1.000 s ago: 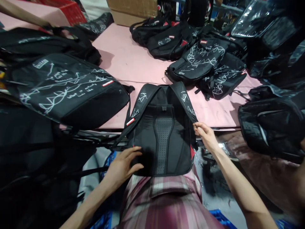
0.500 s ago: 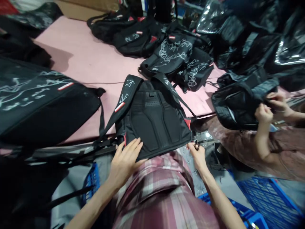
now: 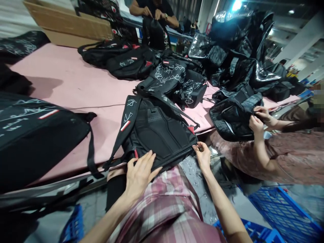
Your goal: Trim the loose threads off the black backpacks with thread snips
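Observation:
A black backpack (image 3: pixel 162 130) lies back-panel up at the near edge of the pink table (image 3: pixel 76 84), its straps bearing white scribbles. My left hand (image 3: pixel 140 170) rests flat on the bag's bottom left edge with fingers spread. My right hand (image 3: pixel 202 155) pinches something small and dark at the bag's bottom right corner; it looks like a zipper pull or strap end.
Another large black backpack (image 3: pixel 32 135) lies at the left. More black backpacks (image 3: pixel 167 72) and glossy plastic-wrapped bags (image 3: pixel 235 50) pile at the back and right. A co-worker's hands (image 3: pixel 258 118) hold a bag (image 3: pixel 233 118) at right. Blue crates (image 3: pixel 283 216) stand on the floor. A cardboard box (image 3: pixel 71 28) sits far back.
The view has swung right and up. My right hand dropped from the right strap to the bag's bottom right corner. My left hand stayed on the bottom edge.

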